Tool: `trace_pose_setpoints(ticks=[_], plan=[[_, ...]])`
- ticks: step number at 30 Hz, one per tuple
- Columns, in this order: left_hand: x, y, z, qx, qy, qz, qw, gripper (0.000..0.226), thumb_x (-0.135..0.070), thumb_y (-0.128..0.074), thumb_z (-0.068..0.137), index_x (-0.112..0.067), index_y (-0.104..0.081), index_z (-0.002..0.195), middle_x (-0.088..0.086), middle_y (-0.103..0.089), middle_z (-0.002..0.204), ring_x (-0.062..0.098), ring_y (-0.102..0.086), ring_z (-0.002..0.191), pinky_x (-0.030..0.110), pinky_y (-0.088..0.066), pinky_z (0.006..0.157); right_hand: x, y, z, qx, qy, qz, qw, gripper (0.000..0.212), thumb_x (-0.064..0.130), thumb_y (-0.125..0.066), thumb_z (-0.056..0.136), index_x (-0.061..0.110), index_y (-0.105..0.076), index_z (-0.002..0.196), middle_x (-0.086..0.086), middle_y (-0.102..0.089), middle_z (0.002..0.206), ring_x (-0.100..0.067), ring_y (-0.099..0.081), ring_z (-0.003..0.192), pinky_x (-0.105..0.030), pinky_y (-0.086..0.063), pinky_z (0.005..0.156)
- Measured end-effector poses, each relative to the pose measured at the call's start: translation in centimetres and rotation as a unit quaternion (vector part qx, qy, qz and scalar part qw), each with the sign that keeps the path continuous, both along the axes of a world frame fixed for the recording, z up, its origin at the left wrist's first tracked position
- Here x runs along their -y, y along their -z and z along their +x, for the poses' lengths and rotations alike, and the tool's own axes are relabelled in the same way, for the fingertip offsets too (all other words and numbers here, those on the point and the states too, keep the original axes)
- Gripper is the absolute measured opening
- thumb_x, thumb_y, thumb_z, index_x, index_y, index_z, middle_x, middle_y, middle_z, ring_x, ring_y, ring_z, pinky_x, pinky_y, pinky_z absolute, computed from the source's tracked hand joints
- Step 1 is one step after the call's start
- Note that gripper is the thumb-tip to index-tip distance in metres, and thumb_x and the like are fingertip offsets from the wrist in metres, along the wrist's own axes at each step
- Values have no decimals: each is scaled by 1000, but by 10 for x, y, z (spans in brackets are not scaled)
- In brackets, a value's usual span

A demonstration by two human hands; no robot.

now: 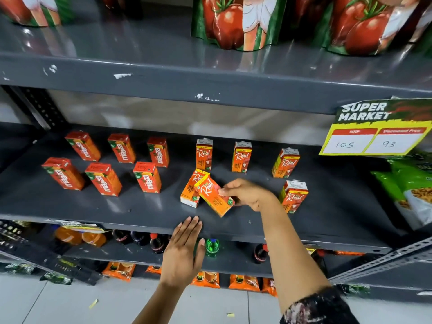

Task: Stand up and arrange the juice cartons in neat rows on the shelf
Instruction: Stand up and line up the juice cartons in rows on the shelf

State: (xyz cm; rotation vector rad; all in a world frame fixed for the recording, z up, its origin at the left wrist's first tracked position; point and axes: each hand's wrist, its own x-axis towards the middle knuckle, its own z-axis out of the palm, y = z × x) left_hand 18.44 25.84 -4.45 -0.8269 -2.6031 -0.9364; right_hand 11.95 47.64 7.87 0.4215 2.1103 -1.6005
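On the dark grey shelf, several orange Maaza cartons stand in two rows at the left. Orange Real cartons stand upright at the back right, with another Real carton nearer the front. My right hand is shut on a tilted Real carton, held just above the shelf. It overlaps a second Real carton standing right behind it to the left. My left hand is open, fingers flat, hovering at the shelf's front edge and holding nothing.
Tomato-printed pouches stand on the shelf above. A yellow price tag hangs at right, over green snack bags. Bottles and orange packets fill the lower shelves. A slotted metal upright crosses the lower right.
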Motion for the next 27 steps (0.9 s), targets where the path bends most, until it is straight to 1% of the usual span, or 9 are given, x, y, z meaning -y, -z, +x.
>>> trace_pose_setpoints(ticks=[2,3,5,7,11,14,17,20,27], plan=[[0,0,1,1,-1,-1,1000,49,-35,-31,98,-8,-59,128,4,-52,138,16,-40,133,42,-34,108,8,-5,17,-24,89,-80,992,8,18,-65,87,10,-65,89,-7,-70,92,-17,-66,86,-32,-52,85],[0,0,1,2,0,-6,1000,49,-36,-30,99,-9,-58,129,4,-52,138,16,-40,133,42,-33,108,13,-9,24,-44,129,-118,984,8,18,-67,85,10,-67,88,-8,-72,92,-19,-68,87,-33,-54,85],[1,-1,-1,3,5,-17,1000,50,-37,-29,99,-10,-58,129,4,-51,139,15,-40,134,41,-33,108,24,-21,38,-77,181,-168,966,17,19,-70,82,7,-70,94,-11,-74,98,-23,-70,93,-35,-55,87],[3,-2,-1,4,12,-22,1000,49,-36,-31,98,-10,-58,129,4,-51,139,15,-40,133,40,-32,108,35,-36,51,-102,210,-209,950,20,20,-69,82,7,-70,96,-9,-75,96,-22,-71,92,-31,-56,83],[6,-5,-2,5,22,-37,999,46,-33,-36,96,-10,-57,130,3,-50,139,15,-41,132,36,-30,110,54,-70,78,-151,223,-273,924,14,20,-70,77,14,-72,90,-5,-77,90,-18,-72,87,-27,-57,78],[7,-7,-3,5,26,-41,999,47,-34,-35,97,-10,-57,130,3,-51,139,15,-40,133,35,-29,110,66,-92,94,-186,210,-284,917,24,28,-71,64,18,-74,86,-1,-77,89,-15,-73,85,-28,-57,79],[9,-8,-4,3,34,-46,998,50,-38,-29,99,-9,-57,130,4,-51,139,15,-40,133,36,-31,109,75,-108,105,-216,190,-275,917,30,32,-72,58,20,-74,85,2,-77,88,-14,-73,83,-27,-58,76],[10,-9,-4,1,36,-50,998,51,-38,-29,99,-10,-56,131,4,-51,139,15,-39,133,36,-30,109,79,-117,112,-234,183,-273,915,29,33,-71,56,22,-74,82,4,-78,85,-12,-73,81,-22,-58,70],[10,-6,-4,-1,38,-47,998,47,-34,-33,98,-10,-56,132,4,-50,140,14,-38,134,36,-30,110,78,-121,118,-251,178,-255,916,30,32,-72,56,23,-75,85,3,-78,87,-14,-73,86,-25,-59,76]])
